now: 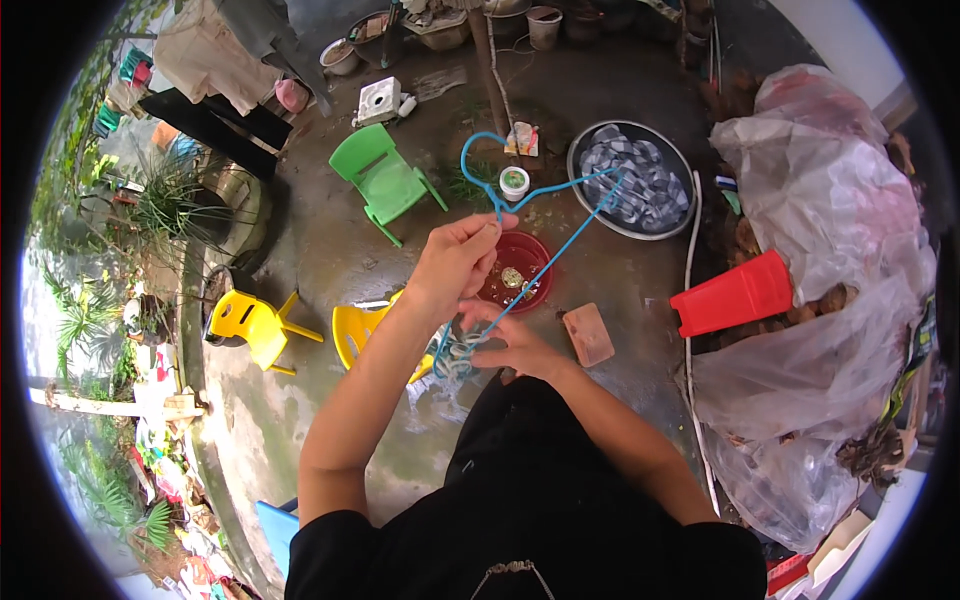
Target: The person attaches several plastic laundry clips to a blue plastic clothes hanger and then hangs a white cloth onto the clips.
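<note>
My left hand (455,258) is closed on the neck of a blue clothes hanger (560,250), just below its hook. The hanger is tilted, one end over a round metal basin and the other down by my right hand. My right hand (515,345) has its fingers apart around the hanger's lower end; whether it touches the bar I cannot tell. Beside those fingers is a pale, striped-looking item (455,355), partly hidden; its kind is unclear. Below my hands stands a dark red basin (545,285) with bits in it.
The metal basin (580,190) holds checked grey-and-white cloth (635,175). A green chair (385,180), yellow chairs (255,325) and a red stool (735,293) stand around. A pinkish block (588,335) lies near the red basin. Plastic sheeting (800,180) covers a heap at right; a pole (488,75) rises ahead.
</note>
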`<state>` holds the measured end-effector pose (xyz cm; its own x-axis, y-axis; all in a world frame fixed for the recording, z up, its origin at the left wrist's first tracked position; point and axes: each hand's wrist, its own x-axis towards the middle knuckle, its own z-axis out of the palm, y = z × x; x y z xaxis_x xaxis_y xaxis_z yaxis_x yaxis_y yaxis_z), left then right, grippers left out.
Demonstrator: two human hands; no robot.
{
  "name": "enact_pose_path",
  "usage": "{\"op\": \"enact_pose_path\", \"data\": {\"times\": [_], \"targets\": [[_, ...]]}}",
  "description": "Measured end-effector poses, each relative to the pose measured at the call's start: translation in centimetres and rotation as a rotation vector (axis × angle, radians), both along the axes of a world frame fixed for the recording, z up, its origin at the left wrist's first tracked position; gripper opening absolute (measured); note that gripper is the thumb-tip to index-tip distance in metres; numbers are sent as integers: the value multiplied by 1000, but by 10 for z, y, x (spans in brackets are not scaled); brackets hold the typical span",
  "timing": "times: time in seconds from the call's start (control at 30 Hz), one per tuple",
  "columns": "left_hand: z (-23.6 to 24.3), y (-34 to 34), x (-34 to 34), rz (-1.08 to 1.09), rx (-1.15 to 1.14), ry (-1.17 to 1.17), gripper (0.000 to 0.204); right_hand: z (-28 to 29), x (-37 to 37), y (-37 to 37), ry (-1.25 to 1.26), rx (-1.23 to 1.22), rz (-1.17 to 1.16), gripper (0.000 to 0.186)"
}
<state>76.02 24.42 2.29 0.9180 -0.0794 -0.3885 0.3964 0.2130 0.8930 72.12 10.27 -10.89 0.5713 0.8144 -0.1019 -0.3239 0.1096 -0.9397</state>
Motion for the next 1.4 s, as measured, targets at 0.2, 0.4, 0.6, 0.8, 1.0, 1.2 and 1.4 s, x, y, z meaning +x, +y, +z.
{"op": "enact_pose_path", "data": {"times": [0.2, 0.4, 0.6, 0.8, 1.0, 1.2, 1.4], "targets": [[-28, 55, 25, 30, 52, 79, 28, -33, 52, 10, 327, 162, -268, 22], [-38, 35, 47, 82, 39, -47, 24, 2, 62, 30, 241, -66, 119, 61], [-34, 59, 49, -6, 134, -177, 25, 0, 74, 44, 298, -2, 186, 20], [-15, 85, 47, -14, 219, -206, 26, 15, 109, 44, 302, -36, -94, 34], [-22, 99, 64, 80, 66, -96, 24, -21, 126, 22, 302, -29, -271, 52], [-23, 92, 105, 139, 35, -59, 22, -57, 145, -11, 351, -59, -563, 46], [-59, 61, 163, 108, 78, -59, 23, -131, 175, -63, 468, -339, -742, 19]]}}
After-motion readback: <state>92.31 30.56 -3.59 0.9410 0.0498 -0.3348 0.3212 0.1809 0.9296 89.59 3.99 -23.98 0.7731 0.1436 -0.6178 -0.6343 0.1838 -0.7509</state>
